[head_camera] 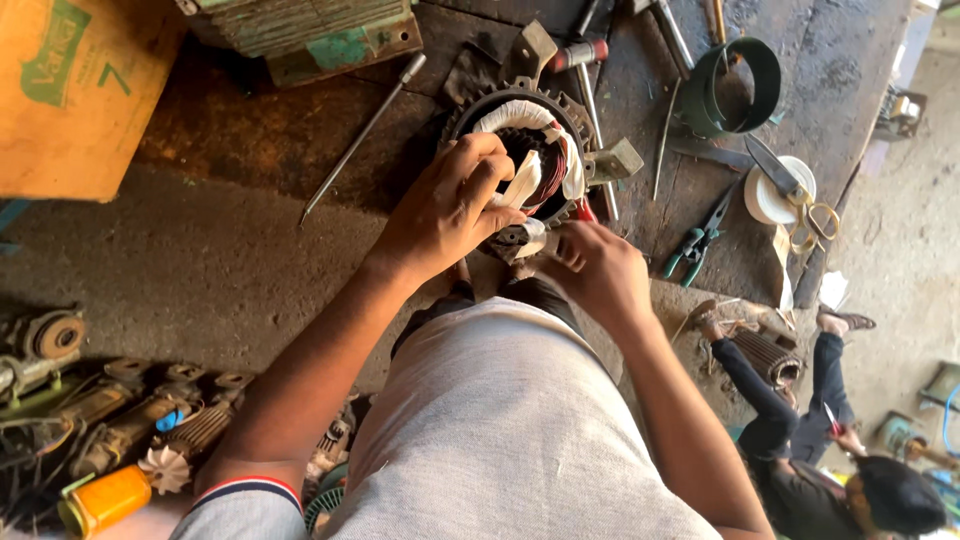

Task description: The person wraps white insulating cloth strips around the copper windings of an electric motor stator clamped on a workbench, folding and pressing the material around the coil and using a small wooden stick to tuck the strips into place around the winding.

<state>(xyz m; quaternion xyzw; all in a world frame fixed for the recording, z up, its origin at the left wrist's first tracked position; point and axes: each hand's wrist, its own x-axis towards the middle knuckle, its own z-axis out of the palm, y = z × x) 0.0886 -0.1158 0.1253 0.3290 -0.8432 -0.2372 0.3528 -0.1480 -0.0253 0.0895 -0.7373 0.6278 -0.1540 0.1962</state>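
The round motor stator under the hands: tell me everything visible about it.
The motor stator is a dark, toothed metal ring with square mounting lugs at its rim. Reddish copper windings fill its inside, partly wrapped in white cloth tape. It lies flat on the dark, stained workbench, opening upward. The left hand rests over its near-left side, fingers pinching the white tape; the right hand touches its near edge.

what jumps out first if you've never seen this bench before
The eye goes first to the round motor stator at top centre, copper windings wrapped in white tape, with the left hand over it and the right hand at its lower edge. Right of it lie yellow-handled scissors on a white tape roll; an orange cardboard box fills the top left corner.
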